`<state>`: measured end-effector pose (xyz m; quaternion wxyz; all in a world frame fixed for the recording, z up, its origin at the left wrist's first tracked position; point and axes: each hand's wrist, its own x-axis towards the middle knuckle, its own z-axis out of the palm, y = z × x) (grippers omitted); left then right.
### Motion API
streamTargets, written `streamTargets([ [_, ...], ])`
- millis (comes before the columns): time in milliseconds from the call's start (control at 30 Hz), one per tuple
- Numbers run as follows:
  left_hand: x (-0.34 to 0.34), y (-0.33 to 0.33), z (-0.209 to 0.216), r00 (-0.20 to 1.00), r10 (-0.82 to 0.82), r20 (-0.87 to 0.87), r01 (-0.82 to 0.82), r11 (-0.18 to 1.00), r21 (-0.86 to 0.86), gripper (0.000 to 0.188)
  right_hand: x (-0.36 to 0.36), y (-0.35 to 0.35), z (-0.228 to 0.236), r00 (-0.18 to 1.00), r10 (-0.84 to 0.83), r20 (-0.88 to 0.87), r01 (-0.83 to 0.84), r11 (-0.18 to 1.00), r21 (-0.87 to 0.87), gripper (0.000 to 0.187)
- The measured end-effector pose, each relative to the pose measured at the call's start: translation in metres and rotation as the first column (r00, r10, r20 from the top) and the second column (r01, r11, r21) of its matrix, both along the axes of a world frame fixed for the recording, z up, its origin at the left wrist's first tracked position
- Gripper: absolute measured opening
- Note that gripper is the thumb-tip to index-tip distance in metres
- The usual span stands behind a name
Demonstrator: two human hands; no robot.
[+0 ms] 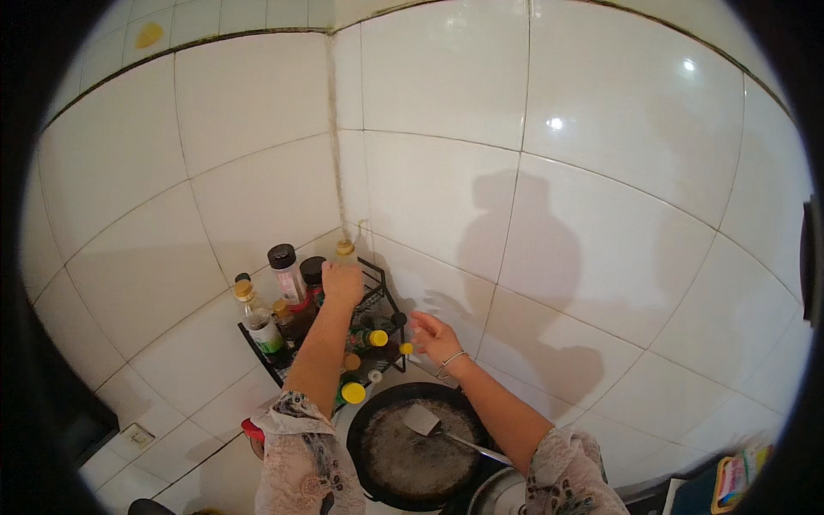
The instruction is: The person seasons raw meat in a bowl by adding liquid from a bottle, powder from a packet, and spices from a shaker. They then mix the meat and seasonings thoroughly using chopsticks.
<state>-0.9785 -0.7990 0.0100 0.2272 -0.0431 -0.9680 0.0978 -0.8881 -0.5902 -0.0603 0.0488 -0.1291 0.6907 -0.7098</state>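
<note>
My left hand (343,281) reaches to the back of a black wire rack (375,273) in the corner. Its fingers curl round a bottle with a tan cap (345,247); most of that bottle is hidden by the hand. Beside it stand a black-lidded jar (312,269) and a taller black-capped container (286,270). My right hand (436,337), a bracelet at its wrist, hovers just right of the rack with nothing in it. Its fingers are apart, near a small bottle's yellow cap (406,348).
Below the rack sits a dark wok (386,455) with a metal spatula (429,425) in it. A pot lid (499,496) is at its right. More bottles, one gold-capped (246,296), others yellow-capped (353,393), crowd the rack. White tiled walls (429,189) meet behind.
</note>
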Motion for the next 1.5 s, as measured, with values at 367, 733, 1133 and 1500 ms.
streamTargets([
  [367,0.010,0.004,0.004,0.999,-0.035,-0.029,0.033,0.998,-0.051,0.016,0.028,0.012,0.008,0.998,-0.059,0.024,0.059,0.998,-0.019,0.033],
  [733,0.181,0.088,0.059,0.676,-0.707,-0.209,0.486,0.215,0.847,0.037,0.177,0.103,0.051,0.974,-0.058,0.217,0.110,0.965,-0.237,0.041],
  [1133,0.535,0.407,0.043,-0.569,-0.822,0.042,0.448,-0.266,0.853,0.033,0.626,0.315,-0.001,0.997,-0.030,0.069,0.069,0.723,-0.687,0.050],
  [1500,0.877,0.548,-0.018,-0.642,-0.756,0.126,0.522,-0.311,0.794,0.036,0.974,0.311,-0.054,0.104,-0.979,-0.176,0.990,0.120,-0.081,0.047],
])
